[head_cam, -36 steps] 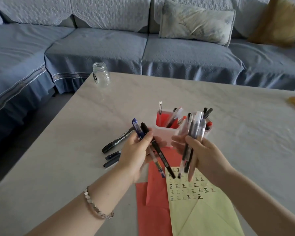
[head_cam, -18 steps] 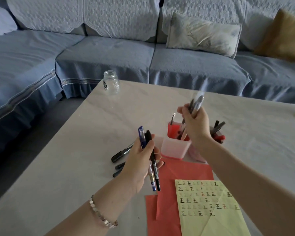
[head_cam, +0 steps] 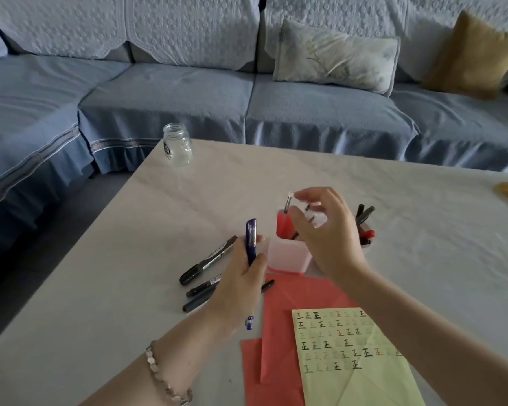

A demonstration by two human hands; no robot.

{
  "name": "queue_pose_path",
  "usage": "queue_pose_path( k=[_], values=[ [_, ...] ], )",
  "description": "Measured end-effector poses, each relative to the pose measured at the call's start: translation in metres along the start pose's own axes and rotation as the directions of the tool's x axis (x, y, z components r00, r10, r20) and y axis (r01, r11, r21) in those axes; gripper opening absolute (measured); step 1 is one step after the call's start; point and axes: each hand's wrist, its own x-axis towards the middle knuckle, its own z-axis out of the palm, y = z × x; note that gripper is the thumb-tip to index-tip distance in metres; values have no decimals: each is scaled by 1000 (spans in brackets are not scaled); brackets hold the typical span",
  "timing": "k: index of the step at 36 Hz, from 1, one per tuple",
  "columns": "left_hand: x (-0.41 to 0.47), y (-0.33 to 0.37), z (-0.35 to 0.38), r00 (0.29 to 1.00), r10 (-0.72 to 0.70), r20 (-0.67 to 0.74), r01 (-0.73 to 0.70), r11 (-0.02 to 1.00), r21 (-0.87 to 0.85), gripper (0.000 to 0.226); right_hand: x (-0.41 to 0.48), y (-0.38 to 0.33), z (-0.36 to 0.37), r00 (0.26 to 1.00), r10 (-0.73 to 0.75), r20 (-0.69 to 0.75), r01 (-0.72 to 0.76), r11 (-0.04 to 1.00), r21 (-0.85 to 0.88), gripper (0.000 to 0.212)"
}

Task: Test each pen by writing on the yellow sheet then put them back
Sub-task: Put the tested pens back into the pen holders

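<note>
In the head view we see the left hand [head_cam: 235, 282] gripping the blue pen [head_cam: 251, 235] near upright, just left of the pink holder [head_cam: 288, 259]. The right hand [head_cam: 329, 241] hovers above that holder, fingers [head_cam: 302, 196] loose and empty. The yellow sheet [head_cam: 364, 385] lies nearer us, rightward.

clear glass jar [head_cam: 177, 148], matt paper sheet [head_cam: 355, 373]

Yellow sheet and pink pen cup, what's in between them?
Red paper lies between yellow sheet and pink pen cup; the right forearm crosses above. Head view.
</note>
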Motion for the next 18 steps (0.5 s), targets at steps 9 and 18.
queue_pose_path(
  k=[9,18],
  values=[
    [-3,16,35,955,32,295,-17,998,-53,19,-21,-1,-35,897,197,396,-222,975,18,6],
    [10,27,49,967,179,179,-179,984,-13,13,-12,5,-80,935,167,311,-226,961,162,13]
  ],
)
